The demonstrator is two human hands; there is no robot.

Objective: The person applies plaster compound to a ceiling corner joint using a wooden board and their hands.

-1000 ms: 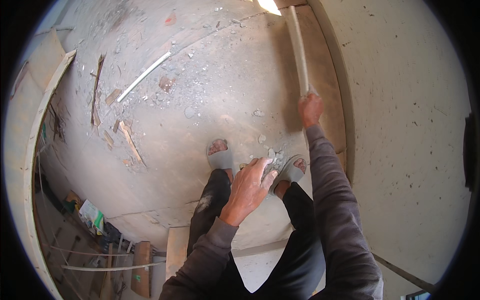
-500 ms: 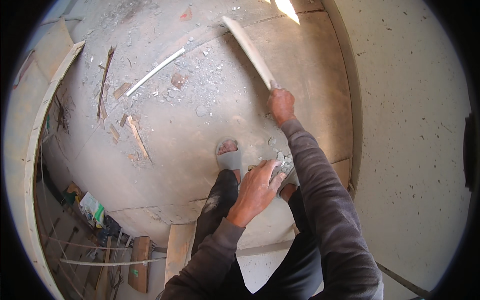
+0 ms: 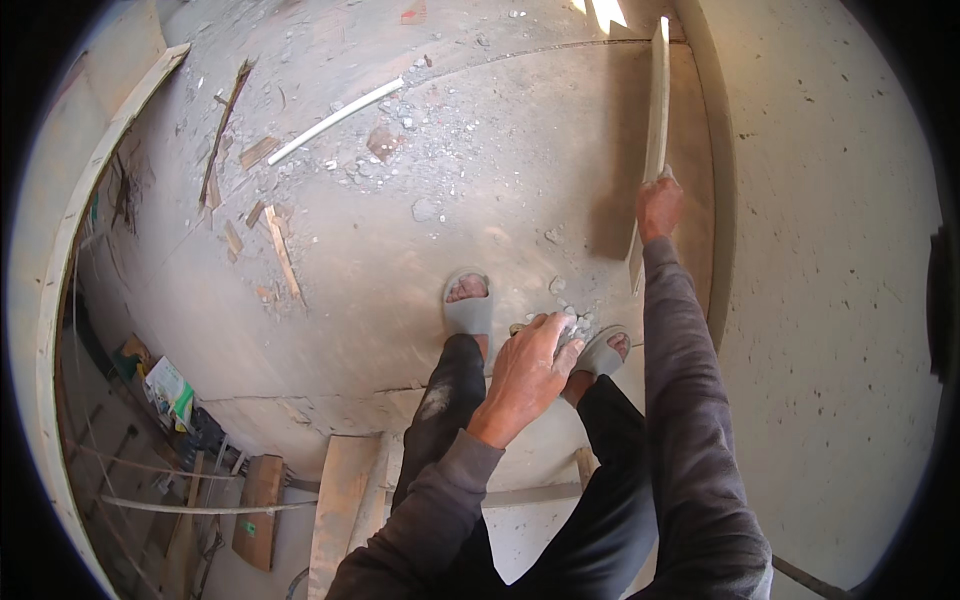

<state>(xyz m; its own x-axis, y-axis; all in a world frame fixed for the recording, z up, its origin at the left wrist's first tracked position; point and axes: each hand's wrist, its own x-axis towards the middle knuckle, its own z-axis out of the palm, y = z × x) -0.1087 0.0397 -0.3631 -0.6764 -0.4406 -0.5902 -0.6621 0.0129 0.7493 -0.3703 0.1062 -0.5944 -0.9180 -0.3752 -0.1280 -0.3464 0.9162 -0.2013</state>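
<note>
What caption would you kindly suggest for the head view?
Right hand gripping a long pale board, left hand near rubble beside a grey slide sandal.

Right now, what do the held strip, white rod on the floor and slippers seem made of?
Held strip: probably wood, matt; pale, flat, board-like. White rod: likely smooth plastic, from its even colour; possibly painted metal. Slippers: apparently matt grey foam or rubber, thick and moulded-looking.

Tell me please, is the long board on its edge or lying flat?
On edge: the board shows its narrow side upward in the right hand. Whether it touches the floor, I cannot tell.
</note>
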